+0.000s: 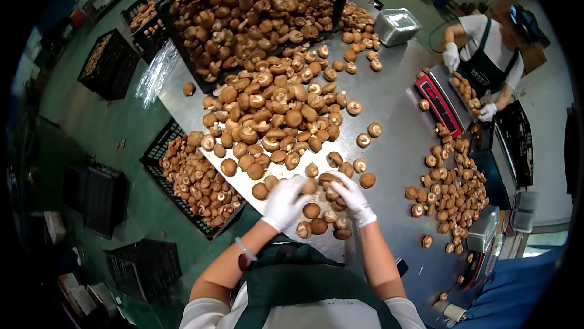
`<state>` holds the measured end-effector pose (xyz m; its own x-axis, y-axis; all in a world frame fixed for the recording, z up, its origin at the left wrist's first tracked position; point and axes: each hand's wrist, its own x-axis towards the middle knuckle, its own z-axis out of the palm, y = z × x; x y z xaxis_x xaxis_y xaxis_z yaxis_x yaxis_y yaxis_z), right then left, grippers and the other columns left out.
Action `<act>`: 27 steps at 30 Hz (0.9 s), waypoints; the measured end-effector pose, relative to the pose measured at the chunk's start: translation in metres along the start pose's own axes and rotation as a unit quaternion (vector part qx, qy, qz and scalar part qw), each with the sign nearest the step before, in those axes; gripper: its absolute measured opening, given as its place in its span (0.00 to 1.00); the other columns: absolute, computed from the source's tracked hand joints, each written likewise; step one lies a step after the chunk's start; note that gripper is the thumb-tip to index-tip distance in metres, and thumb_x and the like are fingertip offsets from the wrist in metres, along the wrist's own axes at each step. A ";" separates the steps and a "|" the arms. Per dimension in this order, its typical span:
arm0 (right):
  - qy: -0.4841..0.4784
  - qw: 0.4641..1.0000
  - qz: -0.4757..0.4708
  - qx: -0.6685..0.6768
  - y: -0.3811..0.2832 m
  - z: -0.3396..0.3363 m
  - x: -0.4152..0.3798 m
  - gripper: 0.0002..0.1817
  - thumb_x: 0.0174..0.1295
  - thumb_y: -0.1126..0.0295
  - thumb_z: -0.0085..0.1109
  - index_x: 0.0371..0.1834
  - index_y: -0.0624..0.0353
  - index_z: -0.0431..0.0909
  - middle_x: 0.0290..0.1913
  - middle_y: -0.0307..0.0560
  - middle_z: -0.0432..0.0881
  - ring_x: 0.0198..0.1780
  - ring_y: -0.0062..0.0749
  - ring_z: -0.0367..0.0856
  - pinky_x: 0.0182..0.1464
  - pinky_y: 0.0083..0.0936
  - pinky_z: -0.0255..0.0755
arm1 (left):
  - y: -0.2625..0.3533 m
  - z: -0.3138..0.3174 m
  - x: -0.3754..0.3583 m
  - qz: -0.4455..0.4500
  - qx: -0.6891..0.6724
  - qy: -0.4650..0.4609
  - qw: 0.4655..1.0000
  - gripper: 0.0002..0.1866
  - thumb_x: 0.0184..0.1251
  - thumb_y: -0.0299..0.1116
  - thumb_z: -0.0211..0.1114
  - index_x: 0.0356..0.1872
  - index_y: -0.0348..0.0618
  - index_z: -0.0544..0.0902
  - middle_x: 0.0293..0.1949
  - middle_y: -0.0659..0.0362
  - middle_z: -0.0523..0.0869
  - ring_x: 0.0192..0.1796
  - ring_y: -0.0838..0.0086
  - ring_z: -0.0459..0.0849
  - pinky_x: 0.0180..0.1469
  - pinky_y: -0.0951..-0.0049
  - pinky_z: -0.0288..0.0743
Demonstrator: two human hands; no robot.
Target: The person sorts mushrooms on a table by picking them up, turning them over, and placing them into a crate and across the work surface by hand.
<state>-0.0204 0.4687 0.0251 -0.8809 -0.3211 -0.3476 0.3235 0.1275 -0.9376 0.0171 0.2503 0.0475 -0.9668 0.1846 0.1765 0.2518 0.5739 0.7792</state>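
White gloves cover both of my hands, which are close together over the near edge of the metal table (pixel 389 140). My left hand (pixel 286 202) has its fingers closed round a brown mushroom (pixel 309 186). Just to the right, my right hand (pixel 350 194) grips another mushroom (pixel 330 180) with its cap turned sideways. Several loose mushrooms (pixel 318 226) lie just below and between the hands. Beyond them a large heap of mushrooms (pixel 267 110) spreads from a tipped black crate (pixel 201 79).
A black crate of mushrooms (pixel 204 189) stands at the table's left side. At the right, a co-worker (pixel 486 55) in white gloves holds a tray of mushrooms (pixel 465 93) over a red scale (pixel 439 107). More mushrooms (pixel 453 189) lie nearby. Clear plastic trays (pixel 397 26) stand at the back.
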 end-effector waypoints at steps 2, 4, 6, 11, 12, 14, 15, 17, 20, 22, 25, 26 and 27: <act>0.015 0.975 0.032 0.219 0.009 -0.011 -0.012 0.23 0.69 0.67 0.49 0.66 0.62 0.64 0.56 0.49 0.77 0.55 0.33 0.77 0.55 0.27 0.73 | -0.015 0.036 -0.005 0.062 0.082 -0.133 0.986 0.22 0.58 0.35 0.66 0.55 0.43 0.77 0.52 0.51 0.81 0.51 0.58 0.80 0.54 0.63 0.73; -0.054 0.902 -0.020 0.427 0.034 -0.025 -0.024 0.27 0.69 0.63 0.49 0.69 0.59 0.60 0.51 0.51 0.79 0.49 0.39 0.79 0.50 0.32 0.76 | -0.004 0.039 -0.009 0.188 0.051 -0.081 0.977 0.22 0.58 0.36 0.64 0.55 0.43 0.77 0.52 0.52 0.81 0.51 0.59 0.80 0.53 0.63 0.73; -0.057 0.880 -0.037 0.469 0.051 -0.031 -0.033 0.33 0.65 0.61 0.52 0.72 0.54 0.53 0.52 0.55 0.76 0.43 0.43 0.80 0.44 0.37 0.78 | -0.001 0.026 -0.013 0.181 0.019 -0.085 0.980 0.20 0.56 0.35 0.65 0.52 0.43 0.78 0.51 0.52 0.81 0.51 0.60 0.80 0.52 0.63 0.73; -0.077 0.898 -0.066 0.429 -0.002 -0.015 -0.030 0.40 0.60 0.62 0.59 0.74 0.46 0.49 0.58 0.58 0.70 0.42 0.44 0.80 0.42 0.38 0.79 | -0.047 -0.023 -0.037 -0.095 0.094 0.104 0.986 0.16 0.53 0.34 0.67 0.43 0.41 0.80 0.46 0.52 0.81 0.49 0.57 0.78 0.50 0.61 0.72; -0.064 0.925 -0.029 0.373 -0.017 -0.006 -0.023 0.39 0.60 0.64 0.59 0.74 0.47 0.51 0.58 0.57 0.70 0.43 0.43 0.80 0.43 0.37 0.79 | -0.061 -0.022 -0.043 -0.121 0.127 0.157 0.972 0.17 0.52 0.34 0.68 0.44 0.41 0.80 0.46 0.52 0.81 0.48 0.56 0.78 0.49 0.60 0.72; -0.066 0.994 -0.015 0.083 -0.040 0.020 -0.001 0.36 0.59 0.65 0.60 0.72 0.45 0.57 0.59 0.57 0.70 0.44 0.38 0.81 0.42 0.35 0.79 | -0.063 -0.026 -0.049 -0.145 0.132 0.138 0.971 0.20 0.51 0.33 0.69 0.47 0.41 0.79 0.48 0.51 0.80 0.50 0.56 0.77 0.52 0.60 0.72; -0.069 0.978 -0.157 -0.119 -0.047 0.037 0.015 0.35 0.58 0.65 0.61 0.70 0.44 0.60 0.59 0.57 0.70 0.44 0.36 0.81 0.41 0.34 0.79 | -0.067 -0.023 -0.053 -0.118 0.131 0.127 0.976 0.22 0.51 0.33 0.70 0.50 0.41 0.78 0.49 0.50 0.80 0.51 0.56 0.77 0.54 0.60 0.71; -0.057 0.853 -0.268 -0.445 -0.051 0.080 0.030 0.34 0.54 0.65 0.64 0.67 0.42 0.65 0.57 0.57 0.71 0.45 0.36 0.82 0.40 0.34 0.79 | -0.070 -0.021 -0.058 -0.106 0.118 0.101 0.982 0.25 0.53 0.31 0.69 0.54 0.40 0.77 0.49 0.49 0.80 0.52 0.55 0.76 0.59 0.61 0.70; -0.086 0.747 -0.169 -0.638 -0.042 0.135 0.051 0.32 0.48 0.61 0.69 0.59 0.42 0.69 0.45 0.52 0.72 0.45 0.46 0.79 0.38 0.36 0.78 | -0.088 -0.014 -0.064 -0.110 0.052 0.158 0.980 0.25 0.55 0.30 0.68 0.56 0.39 0.76 0.49 0.49 0.80 0.51 0.55 0.77 0.56 0.65 0.72; -0.059 0.704 -0.182 -0.684 -0.043 0.143 0.060 0.32 0.46 0.60 0.70 0.57 0.44 0.70 0.44 0.51 0.71 0.43 0.45 0.79 0.36 0.36 0.77 | -0.090 -0.017 -0.068 -0.260 -0.247 0.143 0.922 0.19 0.71 0.31 0.56 0.60 0.37 0.73 0.51 0.53 0.80 0.52 0.67 0.80 0.52 0.68 0.75; -0.062 0.681 -0.197 -0.702 -0.045 0.140 0.056 0.22 0.55 0.67 0.59 0.56 0.44 0.74 0.45 0.51 0.73 0.39 0.38 0.78 0.32 0.31 0.75 | -0.099 -0.025 -0.074 -0.313 -0.556 0.150 0.755 0.21 0.77 0.41 0.47 0.62 0.39 0.69 0.53 0.54 0.80 0.54 0.66 0.81 0.54 0.67 0.77; -0.062 0.681 -0.198 -0.702 -0.038 0.142 0.056 0.22 0.55 0.67 0.59 0.56 0.44 0.74 0.45 0.51 0.73 0.39 0.38 0.78 0.32 0.31 0.75 | -0.102 -0.027 -0.076 -0.312 -0.556 0.151 0.756 0.21 0.77 0.41 0.47 0.62 0.39 0.69 0.53 0.54 0.80 0.54 0.66 0.81 0.54 0.67 0.77; -0.042 0.661 -0.215 -0.717 -0.032 0.144 0.058 0.21 0.57 0.67 0.56 0.56 0.43 0.74 0.47 0.53 0.73 0.39 0.39 0.78 0.32 0.30 0.74 | -0.102 -0.029 -0.077 -0.320 -0.595 0.150 0.722 0.21 0.77 0.40 0.48 0.62 0.38 0.69 0.53 0.53 0.80 0.54 0.64 0.81 0.54 0.66 0.77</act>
<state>-0.0320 0.3113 0.0333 -0.7425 -0.6611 -0.1077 -0.6651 0.7467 0.0022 0.0644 0.1540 -0.0280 -0.8793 -0.0986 -0.4659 -0.2926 -0.6601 0.6918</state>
